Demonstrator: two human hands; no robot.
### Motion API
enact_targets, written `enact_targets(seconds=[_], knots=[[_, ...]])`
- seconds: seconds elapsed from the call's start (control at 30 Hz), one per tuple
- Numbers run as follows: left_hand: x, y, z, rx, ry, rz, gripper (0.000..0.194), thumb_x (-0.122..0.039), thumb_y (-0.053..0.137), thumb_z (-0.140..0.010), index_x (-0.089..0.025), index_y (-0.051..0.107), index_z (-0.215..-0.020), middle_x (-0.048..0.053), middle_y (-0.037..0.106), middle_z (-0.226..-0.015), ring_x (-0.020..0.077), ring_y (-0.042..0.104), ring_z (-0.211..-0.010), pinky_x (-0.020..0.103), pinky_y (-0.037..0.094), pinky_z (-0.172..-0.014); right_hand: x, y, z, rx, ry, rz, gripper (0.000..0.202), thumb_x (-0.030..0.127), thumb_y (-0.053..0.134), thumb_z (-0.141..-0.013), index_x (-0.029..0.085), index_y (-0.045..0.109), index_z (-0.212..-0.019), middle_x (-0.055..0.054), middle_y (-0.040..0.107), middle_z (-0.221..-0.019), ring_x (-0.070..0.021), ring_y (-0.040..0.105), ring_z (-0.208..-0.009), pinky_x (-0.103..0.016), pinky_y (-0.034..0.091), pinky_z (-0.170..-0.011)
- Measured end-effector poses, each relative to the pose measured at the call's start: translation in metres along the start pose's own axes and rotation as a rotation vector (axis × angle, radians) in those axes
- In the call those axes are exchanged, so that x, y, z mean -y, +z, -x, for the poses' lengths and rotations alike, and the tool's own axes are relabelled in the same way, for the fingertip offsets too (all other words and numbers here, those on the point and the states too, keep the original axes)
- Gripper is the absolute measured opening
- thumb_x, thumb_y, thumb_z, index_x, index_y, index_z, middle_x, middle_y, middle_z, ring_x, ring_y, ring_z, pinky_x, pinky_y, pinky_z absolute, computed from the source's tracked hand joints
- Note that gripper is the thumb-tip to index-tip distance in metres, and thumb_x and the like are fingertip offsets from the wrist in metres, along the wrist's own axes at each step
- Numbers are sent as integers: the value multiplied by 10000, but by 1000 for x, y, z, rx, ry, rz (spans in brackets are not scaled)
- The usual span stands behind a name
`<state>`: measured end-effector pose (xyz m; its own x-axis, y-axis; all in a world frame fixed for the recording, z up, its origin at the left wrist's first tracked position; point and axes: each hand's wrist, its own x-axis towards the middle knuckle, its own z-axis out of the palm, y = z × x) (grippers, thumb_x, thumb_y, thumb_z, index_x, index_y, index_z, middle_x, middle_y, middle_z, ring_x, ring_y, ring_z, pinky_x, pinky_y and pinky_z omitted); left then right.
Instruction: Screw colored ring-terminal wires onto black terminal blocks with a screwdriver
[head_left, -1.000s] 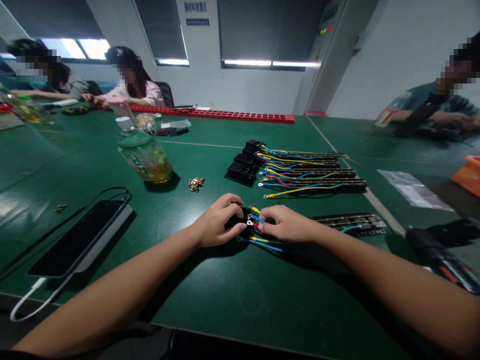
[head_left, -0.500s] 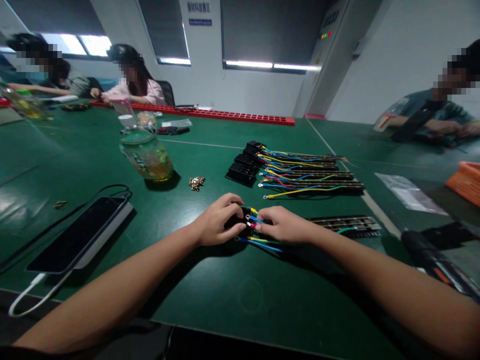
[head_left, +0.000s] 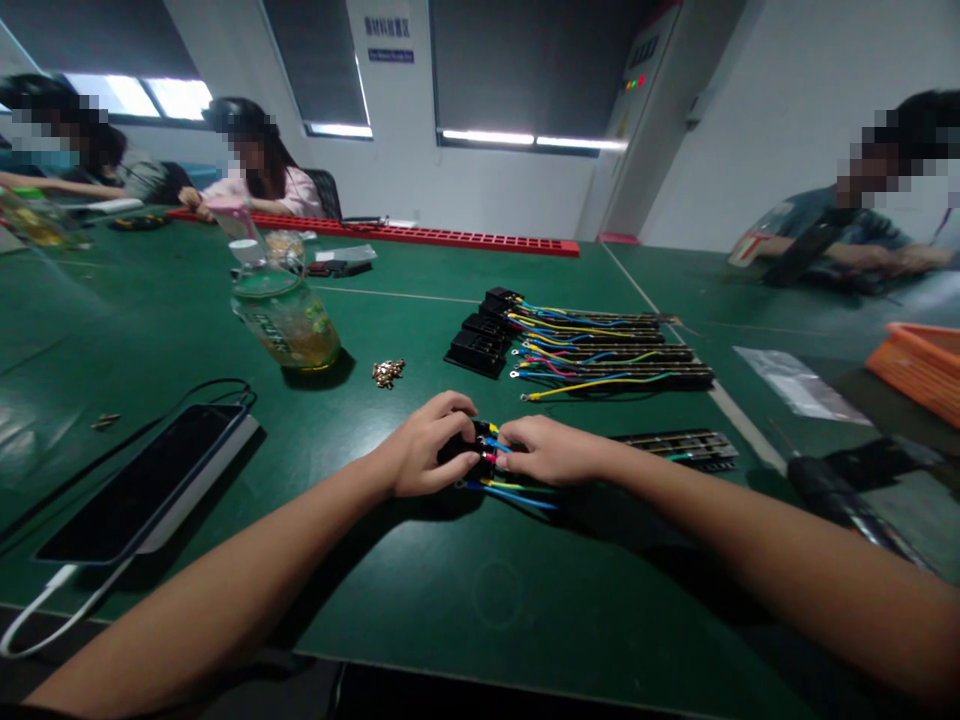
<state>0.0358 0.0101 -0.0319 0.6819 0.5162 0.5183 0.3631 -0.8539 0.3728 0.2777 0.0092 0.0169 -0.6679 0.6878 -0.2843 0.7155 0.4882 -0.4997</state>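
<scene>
The green table [head_left: 420, 600] is carrying the wired strip [head_left: 675, 448] inside its near edge, the finished-looking row [head_left: 615, 352] bounding movement beyond, the phone [head_left: 142, 480] at left and the black tool [head_left: 832, 490] at right. The left hand [head_left: 420, 450] is gripping the black housing [head_left: 451, 452], while the right hand [head_left: 551, 450] is pinching the blue and red leads [head_left: 490, 457] near their ends; sound handling is calling for a steady housing and seated, untwisted ends. Loose leads [head_left: 525, 497] are trailing nearside, risking snags, and small brass pieces [head_left: 388, 374] are lying beyond the left hand.
</scene>
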Motion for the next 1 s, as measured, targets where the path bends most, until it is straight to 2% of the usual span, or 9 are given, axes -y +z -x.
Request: enact_targets(seconds=[0.17,0.33,0.47,0.67,0.8,1.0], knots=[[2,-3,2,-7,7,6,149,-322,610,-921,-185,587,-973,129,586,-1178,261,610,-1071,415,556,-920,6,-7,-4,67,2,36,220,330,571,-981,146,640,-884,-59,654,-891,-140,521,-751,-241,340,-654],[-1,-7,1,8,18,9,137,-303,606,-920,-176,589,-970,134,585,-1160,262,612,-1056,418,561,-904,9,-17,-7,153,-8,57,189,306,579,-967,148,654,-895,-47,651,-855,-128,505,-695,-239,327,-613],[-2,-9,0,12,6,12,138,-301,605,-907,-175,594,-962,136,591,-1159,265,614,-1052,426,566,-907,7,-19,-11,172,-34,60,238,321,546,-986,153,665,-866,-39,647,-804,-127,497,-668,-246,319,-603],[-3,-10,0,20,-1,7,136,-307,595,-915,-180,593,-963,135,595,-1148,265,614,-1052,424,568,-908,-1,-10,-15,110,-80,39,354,374,484,-1026,151,655,-812,-47,644,-798,-134,510,-696,-253,329,-645],[-2,-10,0,21,16,-1,131,-299,591,-917,-179,585,-969,134,588,-1146,261,613,-1055,412,568,-901,-6,-2,-12,71,-84,-3,349,373,464,-1034,149,652,-844,-41,656,-813,-130,538,-706,-251,334,-651],[0,-10,2,-9,33,7,124,-286,610,-905,-180,582,-963,121,583,-1129,246,607,-1019,395,563,-877,-8,5,-8,-46,-42,-80,313,413,534,-1001,151,664,-891,-50,684,-844,-147,574,-746,-262,336,-666]])
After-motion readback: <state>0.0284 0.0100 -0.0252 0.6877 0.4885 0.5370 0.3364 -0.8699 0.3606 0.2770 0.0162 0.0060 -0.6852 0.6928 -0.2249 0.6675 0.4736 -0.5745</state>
